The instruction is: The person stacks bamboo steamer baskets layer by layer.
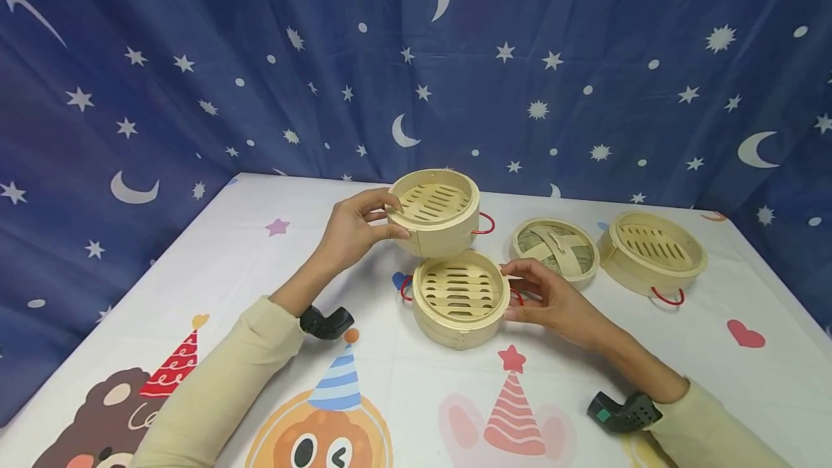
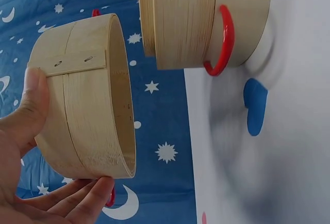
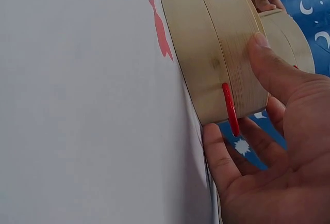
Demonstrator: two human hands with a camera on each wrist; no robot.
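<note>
My left hand (image 1: 354,228) grips a round bamboo steamer basket (image 1: 448,238) by its left side, thumb on the outer wall and fingers over the rim. In the left wrist view this steamer basket (image 2: 85,115) hangs off the table, its open underside facing the second basket. A second bamboo steamer basket (image 1: 458,335) with red side handles stands on the table, just in front of and below the first. My right hand (image 1: 552,302) holds its right side near the red handle (image 3: 230,109), with the thumb (image 3: 262,43) at the upper edge.
Right of the two baskets lies a woven bamboo lid (image 1: 560,250). Beside it a third steamer basket (image 1: 627,269) with a red handle leans at a tilt. A white printed cloth covers the table (image 1: 403,396); a blue starry curtain (image 1: 325,42) hangs behind it.
</note>
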